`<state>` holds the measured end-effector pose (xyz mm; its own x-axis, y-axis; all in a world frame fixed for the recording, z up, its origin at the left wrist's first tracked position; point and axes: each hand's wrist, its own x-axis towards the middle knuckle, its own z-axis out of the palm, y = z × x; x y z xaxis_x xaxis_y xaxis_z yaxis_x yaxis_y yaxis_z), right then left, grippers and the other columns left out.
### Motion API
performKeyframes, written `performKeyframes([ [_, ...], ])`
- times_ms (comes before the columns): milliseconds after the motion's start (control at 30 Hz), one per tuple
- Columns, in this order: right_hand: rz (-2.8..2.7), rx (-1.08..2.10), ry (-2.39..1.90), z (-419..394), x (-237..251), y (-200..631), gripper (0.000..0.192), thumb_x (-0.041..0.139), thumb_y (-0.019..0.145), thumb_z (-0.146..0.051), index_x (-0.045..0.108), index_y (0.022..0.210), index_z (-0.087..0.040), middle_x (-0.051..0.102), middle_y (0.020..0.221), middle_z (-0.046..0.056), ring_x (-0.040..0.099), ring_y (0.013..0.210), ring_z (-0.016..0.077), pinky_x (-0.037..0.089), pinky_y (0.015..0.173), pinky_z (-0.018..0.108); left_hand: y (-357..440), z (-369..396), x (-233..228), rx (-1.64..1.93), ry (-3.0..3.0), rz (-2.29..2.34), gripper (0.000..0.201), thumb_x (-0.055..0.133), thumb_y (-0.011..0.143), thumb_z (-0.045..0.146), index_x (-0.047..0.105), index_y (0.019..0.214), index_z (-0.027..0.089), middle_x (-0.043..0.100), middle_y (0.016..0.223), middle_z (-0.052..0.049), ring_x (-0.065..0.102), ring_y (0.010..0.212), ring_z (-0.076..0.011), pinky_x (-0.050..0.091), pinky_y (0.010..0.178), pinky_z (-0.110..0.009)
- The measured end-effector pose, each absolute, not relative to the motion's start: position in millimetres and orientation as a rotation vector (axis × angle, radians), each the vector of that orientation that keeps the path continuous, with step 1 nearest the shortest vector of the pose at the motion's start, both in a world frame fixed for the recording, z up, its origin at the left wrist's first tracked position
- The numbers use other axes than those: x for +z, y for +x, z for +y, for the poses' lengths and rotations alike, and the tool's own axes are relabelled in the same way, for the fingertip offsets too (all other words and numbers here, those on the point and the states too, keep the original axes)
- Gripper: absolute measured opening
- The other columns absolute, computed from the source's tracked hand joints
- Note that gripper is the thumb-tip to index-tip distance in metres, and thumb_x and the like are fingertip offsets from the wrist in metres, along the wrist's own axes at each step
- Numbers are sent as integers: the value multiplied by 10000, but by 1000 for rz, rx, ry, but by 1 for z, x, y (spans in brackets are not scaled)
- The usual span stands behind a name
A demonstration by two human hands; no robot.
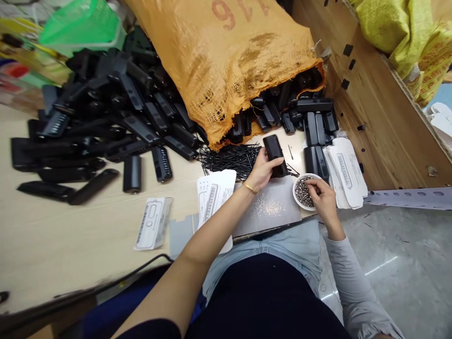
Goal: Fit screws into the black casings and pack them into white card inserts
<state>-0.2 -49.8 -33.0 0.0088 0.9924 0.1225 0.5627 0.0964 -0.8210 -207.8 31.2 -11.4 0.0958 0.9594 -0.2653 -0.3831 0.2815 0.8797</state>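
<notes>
We clamp the left hand [263, 170] round one black housing [274, 155], held upright just left of the white bowl [304, 192]. Our right hand [322, 197] pinches, fingers together, among its small metal parts, best lifted singly. One bowl; one orange sack [226, 61] behind; housings uncountable.

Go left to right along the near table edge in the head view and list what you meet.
White card → stack of white cards → left hand holding a black part → white bowl of small metal pieces, right hand in it → second card stack.
</notes>
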Motion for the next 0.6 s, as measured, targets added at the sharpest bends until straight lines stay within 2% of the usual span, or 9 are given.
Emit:
performKeyframes([
  [100,-1490,900,-1572,-51,-32,-2,209,557,857,-298,687,931,-153,674,941,70,601,776,161,492,737,310,-217,-6,-7,1171,487,937,623,718,696,108,412,1233,183,571,1145,-79,581,1042,-159,446,994,-374],
  [200,-1234,1134,-1493,-52,-30,-10,207,637,818,-317,673,933,-149,682,970,82,632,871,167,499,796,308,-218,-26,-4,1229,244,886,460,679,762,121,471,1169,169,598,1101,-55,598,1018,-141,441,1013,-358],
  [300,-953,1346,-1332,-54,-22,-28,263,742,739,-316,624,907,-151,687,901,73,644,821,148,489,692,246,-217,-34,2,1283,65,853,222,597,862,132,535,1075,131,623,1063,-61,618,995,-150,469,980,-348],
  [367,-836,1411,-1256,-56,-17,-41,305,784,696,-311,588,870,-154,678,827,56,627,732,126,451,607,212,-216,-37,6,1312,-11,835,135,541,908,122,558,1040,100,636,1048,-78,629,984,-156,478,969,-340],
  [467,-811,1413,-1219,-60,-12,-59,277,794,693,-300,610,832,-146,666,793,47,582,652,97,428,588,210,-218,-40,11,1340,-73,816,128,488,948,131,578,1012,67,646,1042,-100,640,990,-172,469,994,-360],
  [600,-859,1357,-1232,-64,-14,-73,230,772,727,-291,690,891,-153,677,864,57,610,747,117,466,679,242,-221,-44,15,1356,-97,806,173,456,971,163,582,1021,55,646,1068,-119,634,1048,-202,437,1043,-413],
])
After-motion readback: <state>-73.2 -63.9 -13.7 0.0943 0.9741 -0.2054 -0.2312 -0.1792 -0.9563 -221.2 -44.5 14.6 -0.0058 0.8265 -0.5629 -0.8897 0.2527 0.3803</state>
